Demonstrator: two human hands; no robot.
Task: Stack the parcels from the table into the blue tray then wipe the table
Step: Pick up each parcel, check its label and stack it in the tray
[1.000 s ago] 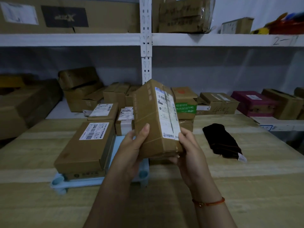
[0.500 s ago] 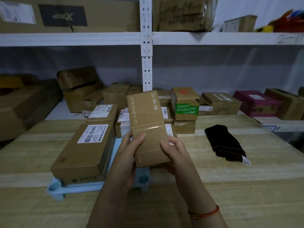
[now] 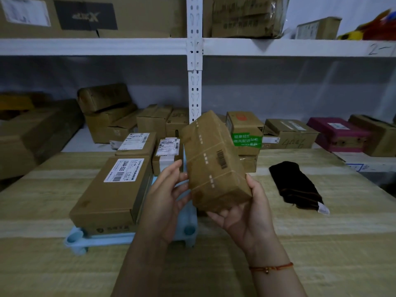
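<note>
I hold a long brown taped parcel (image 3: 212, 161) in the air above the table, tilted, its barcode side facing me. My right hand (image 3: 246, 215) grips its near end from below, fingers curled round the bottom edge. My left hand (image 3: 166, 196) touches its left side with fingertips and thumb. Beneath them lies the light blue tray (image 3: 128, 237), carrying a large flat labelled parcel (image 3: 113, 189) on its left half. Two smaller labelled parcels (image 3: 137, 143) (image 3: 166, 155) sit just behind. A stack topped by a green-taped box (image 3: 244, 131) stands on the wooden table (image 3: 321, 232).
A black cloth (image 3: 296, 185) lies on the table to the right. Behind the table runs a white shelf rack (image 3: 194, 61) loaded with cardboard boxes and a magenta box (image 3: 336, 132). Large cartons stand at the far left.
The parcel has been turned over in my hands: first its label side showed, then a printed side, now the barcode side. My right hand has shifted under its near end.
</note>
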